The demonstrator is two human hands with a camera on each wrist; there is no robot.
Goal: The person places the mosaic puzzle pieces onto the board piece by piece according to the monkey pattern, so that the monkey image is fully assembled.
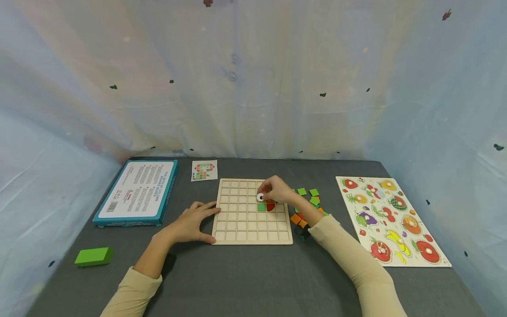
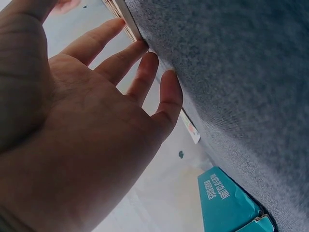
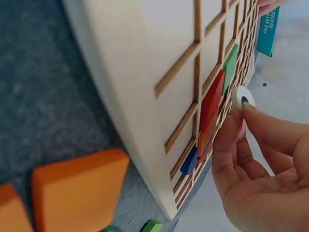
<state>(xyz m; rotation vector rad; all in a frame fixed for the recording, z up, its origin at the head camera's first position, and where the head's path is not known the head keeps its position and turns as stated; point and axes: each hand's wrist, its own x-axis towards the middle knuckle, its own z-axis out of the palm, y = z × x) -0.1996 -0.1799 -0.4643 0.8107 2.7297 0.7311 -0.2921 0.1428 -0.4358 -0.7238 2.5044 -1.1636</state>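
Disc is being pinched by the right hand over the board, toward its far right corner; the left hand, loosely spread, is touching its left edge. Lowering the disc level should help.

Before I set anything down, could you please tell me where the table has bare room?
Widest is the table between the left sleeve and right sleeve, below the grid board; a narrower strip separates loose tiles from the fruit board. Crowded: beside the grid board's right edge, among those tiles.
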